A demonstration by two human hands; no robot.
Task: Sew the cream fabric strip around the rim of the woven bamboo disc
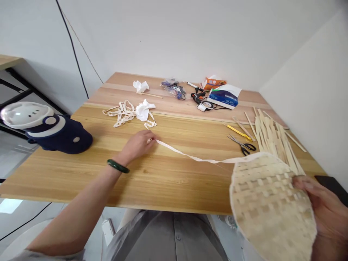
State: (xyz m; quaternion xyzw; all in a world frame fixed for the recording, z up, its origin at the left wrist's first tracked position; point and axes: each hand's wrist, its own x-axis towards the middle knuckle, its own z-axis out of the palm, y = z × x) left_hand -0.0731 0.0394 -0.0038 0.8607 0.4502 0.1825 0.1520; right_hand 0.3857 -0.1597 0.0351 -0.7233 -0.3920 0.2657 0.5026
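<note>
Head view: our left hand (137, 145) pinches bamboo strip (190, 156); strip runs to woven bamboo panel (268, 203) clamped in our right hand (327, 206).

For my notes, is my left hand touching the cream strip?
Touching. The head view shows the left hand closed on the cream strip, which runs out from its fingertips toward the woven bamboo piece.
</note>
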